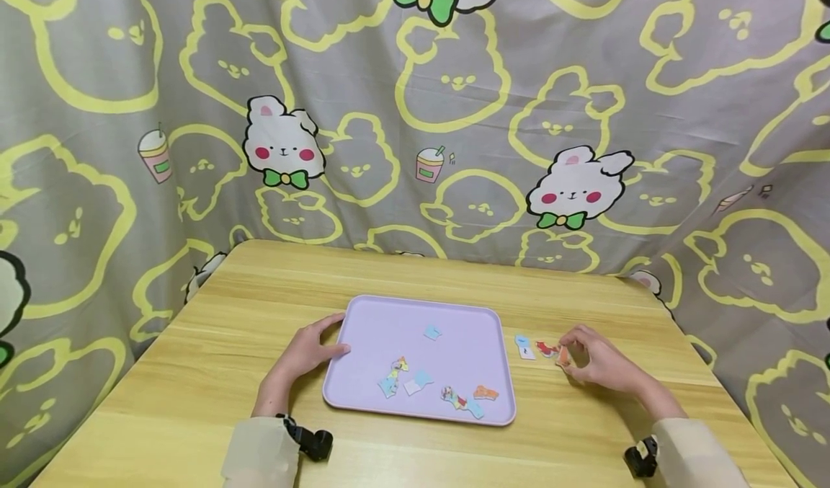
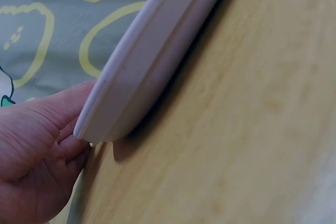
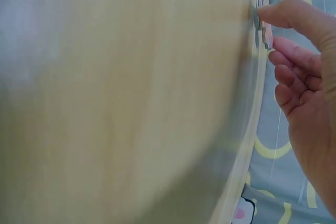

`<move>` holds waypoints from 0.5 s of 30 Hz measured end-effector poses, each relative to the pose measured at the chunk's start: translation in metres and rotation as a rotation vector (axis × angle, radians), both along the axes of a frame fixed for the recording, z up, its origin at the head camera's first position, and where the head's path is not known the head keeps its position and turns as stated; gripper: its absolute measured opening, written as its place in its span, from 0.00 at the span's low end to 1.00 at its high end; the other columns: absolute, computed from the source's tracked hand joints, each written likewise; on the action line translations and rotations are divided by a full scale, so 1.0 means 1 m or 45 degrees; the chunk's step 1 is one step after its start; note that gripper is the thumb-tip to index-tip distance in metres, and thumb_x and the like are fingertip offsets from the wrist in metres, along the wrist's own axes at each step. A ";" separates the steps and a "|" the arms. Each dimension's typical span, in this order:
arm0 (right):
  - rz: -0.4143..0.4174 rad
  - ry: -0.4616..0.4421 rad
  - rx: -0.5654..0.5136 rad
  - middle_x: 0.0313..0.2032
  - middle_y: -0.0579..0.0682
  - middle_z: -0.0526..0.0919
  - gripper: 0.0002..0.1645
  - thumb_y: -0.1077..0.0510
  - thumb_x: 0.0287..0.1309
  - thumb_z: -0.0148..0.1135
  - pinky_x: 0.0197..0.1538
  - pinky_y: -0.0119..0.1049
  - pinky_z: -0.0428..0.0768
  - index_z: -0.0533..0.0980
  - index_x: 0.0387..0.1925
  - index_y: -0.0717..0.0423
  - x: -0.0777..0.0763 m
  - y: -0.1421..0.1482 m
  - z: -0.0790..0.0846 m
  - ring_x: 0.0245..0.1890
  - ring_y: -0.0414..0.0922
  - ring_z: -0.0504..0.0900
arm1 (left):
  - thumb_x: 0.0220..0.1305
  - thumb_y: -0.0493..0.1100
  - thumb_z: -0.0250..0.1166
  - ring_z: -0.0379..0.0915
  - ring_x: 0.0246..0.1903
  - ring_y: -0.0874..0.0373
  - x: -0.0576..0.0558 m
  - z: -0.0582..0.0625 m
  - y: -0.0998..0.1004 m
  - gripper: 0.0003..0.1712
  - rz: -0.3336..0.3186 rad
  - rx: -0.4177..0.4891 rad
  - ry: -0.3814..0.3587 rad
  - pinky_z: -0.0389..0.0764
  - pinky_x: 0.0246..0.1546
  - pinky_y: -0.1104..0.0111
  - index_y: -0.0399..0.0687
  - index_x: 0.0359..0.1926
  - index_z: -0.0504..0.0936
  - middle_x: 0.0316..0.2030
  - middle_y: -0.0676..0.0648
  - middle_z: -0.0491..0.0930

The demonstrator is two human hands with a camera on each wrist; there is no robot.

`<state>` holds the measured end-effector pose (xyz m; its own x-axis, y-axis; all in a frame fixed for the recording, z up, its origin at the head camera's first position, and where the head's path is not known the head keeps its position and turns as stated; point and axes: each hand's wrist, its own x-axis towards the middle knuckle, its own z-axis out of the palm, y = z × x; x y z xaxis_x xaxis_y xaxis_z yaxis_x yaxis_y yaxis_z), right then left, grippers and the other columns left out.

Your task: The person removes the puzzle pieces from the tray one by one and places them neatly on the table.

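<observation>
My left hand grips the left rim of a lilac tray, with the thumb over its edge. In the left wrist view, the fingers of the left hand curl by the tray's outer side. On the table right of the tray, my right hand pinches an orange puzzle piece between thumb and fingers. Next to it lies a red puzzle piece, and further left a blue and white puzzle piece. The right wrist view shows the right hand at the pinched piece, seen edge-on.
In the tray lie a light blue piece, a yellow and blue joined piece, a blue and white piece, a red and blue joined strip and an orange piece. A patterned curtain hangs behind the wooden table.
</observation>
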<state>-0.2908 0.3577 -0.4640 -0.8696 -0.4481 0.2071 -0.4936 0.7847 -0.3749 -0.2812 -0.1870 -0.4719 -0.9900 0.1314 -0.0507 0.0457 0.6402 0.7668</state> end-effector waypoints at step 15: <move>0.039 -0.003 0.047 0.41 0.45 0.77 0.23 0.62 0.44 0.75 0.44 0.33 0.79 0.77 0.44 0.58 -0.005 0.009 0.005 0.41 0.35 0.74 | 0.62 0.46 0.68 0.55 0.72 0.34 -0.001 0.000 0.000 0.37 -0.001 0.000 0.004 0.60 0.71 0.42 0.46 0.70 0.67 0.70 0.34 0.65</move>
